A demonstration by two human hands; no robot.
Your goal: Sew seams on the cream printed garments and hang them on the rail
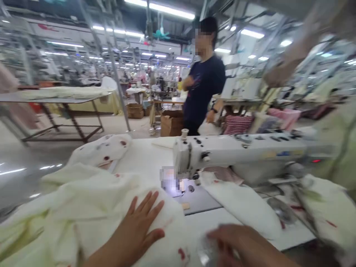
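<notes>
An industrial sewing machine point(244, 152) stands on the white work table point(211, 222), and a person point(204, 74) waits beyond it, arms folded. Cream printed fabric point(91, 211) heaps up before the machine head. The left hand point(136, 230) lies flat on it, fingers spread, gripping nothing. The right hand point(239, 241) curls beside a clear plastic piece point(207, 252) (whether it holds it, I cannot tell). Bunched folds could slide off the table edge or snag under the machine head. The blue-and-yellow label point(280, 154) is unreadable.
</notes>
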